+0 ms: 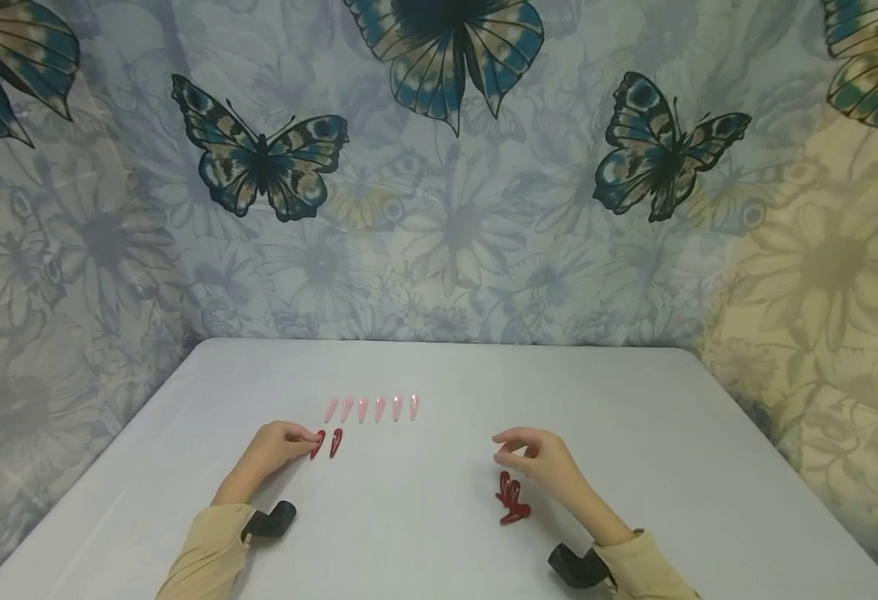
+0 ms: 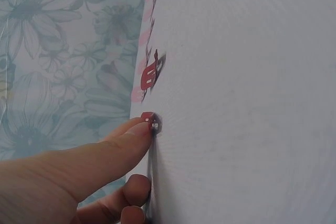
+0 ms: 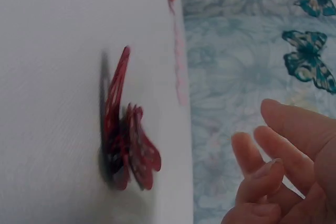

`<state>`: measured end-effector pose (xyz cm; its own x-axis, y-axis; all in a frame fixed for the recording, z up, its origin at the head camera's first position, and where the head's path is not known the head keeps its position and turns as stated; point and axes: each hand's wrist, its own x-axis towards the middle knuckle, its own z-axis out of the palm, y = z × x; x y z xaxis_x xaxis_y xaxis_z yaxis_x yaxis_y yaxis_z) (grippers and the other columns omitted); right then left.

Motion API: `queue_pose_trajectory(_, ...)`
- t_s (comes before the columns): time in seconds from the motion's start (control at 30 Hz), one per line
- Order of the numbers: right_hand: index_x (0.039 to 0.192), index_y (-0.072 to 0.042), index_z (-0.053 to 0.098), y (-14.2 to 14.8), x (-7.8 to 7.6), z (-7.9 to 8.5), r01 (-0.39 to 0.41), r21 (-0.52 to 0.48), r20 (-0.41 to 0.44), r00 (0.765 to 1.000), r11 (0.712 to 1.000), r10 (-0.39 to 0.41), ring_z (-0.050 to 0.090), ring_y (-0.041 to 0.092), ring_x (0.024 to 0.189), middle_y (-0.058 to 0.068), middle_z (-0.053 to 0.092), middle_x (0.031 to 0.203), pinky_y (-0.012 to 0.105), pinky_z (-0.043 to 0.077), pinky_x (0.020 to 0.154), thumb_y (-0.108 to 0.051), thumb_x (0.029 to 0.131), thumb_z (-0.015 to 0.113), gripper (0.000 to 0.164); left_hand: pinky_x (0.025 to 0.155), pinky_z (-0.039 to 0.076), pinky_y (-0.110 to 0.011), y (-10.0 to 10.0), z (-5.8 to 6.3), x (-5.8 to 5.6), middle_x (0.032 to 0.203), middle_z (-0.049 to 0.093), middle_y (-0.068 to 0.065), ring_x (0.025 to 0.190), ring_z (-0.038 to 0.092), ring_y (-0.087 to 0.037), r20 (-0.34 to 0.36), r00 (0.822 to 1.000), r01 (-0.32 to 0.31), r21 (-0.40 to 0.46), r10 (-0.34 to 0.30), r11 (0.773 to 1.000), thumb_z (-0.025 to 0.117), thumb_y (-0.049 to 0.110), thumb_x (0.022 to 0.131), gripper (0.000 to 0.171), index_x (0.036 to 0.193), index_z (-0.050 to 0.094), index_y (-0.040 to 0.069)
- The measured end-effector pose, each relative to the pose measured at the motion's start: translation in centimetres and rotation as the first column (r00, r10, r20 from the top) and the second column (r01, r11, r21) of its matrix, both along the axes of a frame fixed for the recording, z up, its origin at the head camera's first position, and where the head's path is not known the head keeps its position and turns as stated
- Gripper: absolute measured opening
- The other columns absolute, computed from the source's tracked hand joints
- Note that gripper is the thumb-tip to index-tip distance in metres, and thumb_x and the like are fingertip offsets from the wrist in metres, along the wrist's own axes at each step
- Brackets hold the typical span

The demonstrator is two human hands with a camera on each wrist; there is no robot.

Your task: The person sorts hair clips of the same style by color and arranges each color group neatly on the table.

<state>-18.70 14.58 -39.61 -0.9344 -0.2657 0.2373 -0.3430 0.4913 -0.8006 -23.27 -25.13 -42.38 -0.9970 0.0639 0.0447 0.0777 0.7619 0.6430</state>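
Note:
At the left of the table my left hand (image 1: 276, 447) pinches a red snap hair clip (image 1: 321, 437) between thumb and fingertips, low against the tabletop. A second red hair clip (image 1: 336, 442) lies just right of it, slightly slanted. In the left wrist view, the thumb covers part of the pinched hair clip (image 2: 148, 115). Over on the right side, my right hand (image 1: 547, 460) hovers with loosely bent fingers and nothing between them. Right below it, a small heap of red hair clips (image 1: 512, 493) lies tangled; the right wrist view shows the heap (image 3: 139, 150) close up.
Behind the red pair, a row of several pink hair clips (image 1: 380, 408) lies side by side. The white table (image 1: 424, 533) reaches back to a wall covering (image 1: 469, 275) with butterflies and flowers. A black wrist device (image 1: 577, 567) sits at each sleeve.

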Motion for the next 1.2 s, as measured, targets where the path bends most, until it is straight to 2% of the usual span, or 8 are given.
queue_pose_trajectory(0.17, 0.095, -0.002, 0.065, 0.4, -0.1, -0.7, -0.009, 0.134, 0.017, 1.000, 0.991, 0.007, 0.046, 0.015, 0.061, -0.003, 0.060, 0.075, 0.026, 0.039, 0.052, -0.011, 0.074, 0.073, 0.024, 0.074, 0.041, -0.043, 0.1, 0.0, -0.2, 0.088, 0.065, -0.008, 0.081, 0.055, -0.022, 0.004, 1.000, 0.001, 0.011, -0.001, 1.000, 0.070, 0.011, 0.076, 0.008, 0.082, 0.072, 0.008)
queue_pose_trajectory(0.3, 0.095, -0.003, 0.064, 0.6, 0.0, -1.0, -0.038, 0.172, 0.060, 0.998, 0.984, 0.028, 0.042, 0.014, 0.058, -0.002, 0.058, 0.075, 0.025, 0.036, 0.049, -0.009, 0.071, 0.074, 0.027, 0.076, 0.041, -0.044, 0.1, 0.3, -0.1, 0.088, 0.065, -0.009, 0.085, 0.056, -0.026, -0.003, 1.000, 0.016, -0.003, -0.016, 1.000, 0.070, 0.012, 0.076, 0.009, 0.083, 0.072, 0.007)
queue_pose_trajectory(0.43, 0.093, -0.003, 0.063, 0.5, 0.0, -1.4, -0.054, 0.195, 0.080, 0.996, 0.979, 0.039, 0.043, 0.014, 0.061, 0.000, 0.056, 0.077, 0.025, 0.035, 0.050, -0.009, 0.069, 0.076, 0.029, 0.076, 0.041, -0.044, 0.0, 0.3, -0.1, 0.090, 0.065, -0.011, 0.087, 0.056, -0.027, -0.013, 1.000, 0.028, -0.014, -0.028, 1.000, 0.069, 0.013, 0.077, 0.009, 0.084, 0.072, 0.007)
queue_pose_trajectory(0.57, 0.090, -0.003, 0.062, 0.5, 0.0, -1.6, -0.062, 0.186, 0.088, 0.995, 0.981, 0.046, 0.044, 0.015, 0.062, 0.000, 0.054, 0.075, 0.025, 0.035, 0.048, -0.004, 0.069, 0.074, 0.025, 0.075, 0.041, -0.043, -0.1, 0.2, 0.0, 0.091, 0.065, -0.010, 0.086, 0.056, -0.025, -0.010, 1.000, 0.026, -0.008, -0.026, 1.000, 0.069, 0.012, 0.077, 0.009, 0.084, 0.073, 0.008)
queue_pose_trajectory(0.67, 0.089, -0.002, 0.062, 0.5, 0.0, -1.8, -0.082, 0.145, 0.104, 0.992, 0.986, 0.067, 0.045, 0.015, 0.059, 0.001, 0.054, 0.073, 0.023, 0.037, 0.047, 0.001, 0.070, 0.071, 0.022, 0.069, 0.043, -0.038, -0.1, 0.2, 0.0, 0.090, 0.065, -0.010, 0.078, 0.054, -0.022, 0.000, 1.000, 0.024, -0.007, -0.024, 1.000, 0.069, 0.013, 0.077, 0.009, 0.084, 0.073, 0.007)
queue_pose_trajectory(0.77, 0.089, -0.002, 0.062, 0.4, -0.1, -2.1, -0.099, 0.110, 0.121, 0.989, 0.989, 0.085, 0.048, 0.014, 0.058, 0.001, 0.053, 0.072, 0.023, 0.040, 0.047, 0.003, 0.071, 0.070, 0.020, 0.068, 0.043, -0.037, -0.2, 0.3, 0.0, 0.089, 0.065, -0.010, 0.077, 0.054, -0.022, -0.004, 1.000, 0.024, -0.017, -0.024, 1.000, 0.070, 0.013, 0.077, 0.010, 0.083, 0.072, 0.007)
queue_pose_trajectory(0.93, 0.088, -0.003, 0.060, 0.4, -0.2, -2.3, -0.108, 0.099, 0.112, 0.989, 0.989, 0.096, 0.048, 0.014, 0.057, 0.002, 0.053, 0.075, 0.024, 0.041, 0.047, 0.005, 0.070, 0.068, 0.020, 0.075, 0.041, -0.044, -0.2, 0.5, 0.0, 0.089, 0.065, -0.011, 0.087, 0.056, -0.028, -0.019, 0.999, 0.040, -0.019, -0.040, 0.999, 0.070, 0.014, 0.077, 0.010, 0.083, 0.072, 0.006)
queue_pose_trajectory(1.2, 0.089, -0.006, 0.057, 0.4, -0.4, -2.5, -0.146, 0.115, 0.107, 0.985, 0.983, 0.134, 0.047, 0.013, 0.059, 0.001, 0.054, 0.076, 0.023, 0.040, 0.048, 0.007, 0.072, 0.065, 0.023, 0.076, 0.041, -0.044, -0.1, 0.4, 0.1, 0.090, 0.065, -0.011, 0.088, 0.056, -0.029, -0.014, 0.999, 0.042, -0.016, -0.042, 0.999, 0.070, 0.013, 0.077, 0.009, 0.083, 0.072, 0.006)
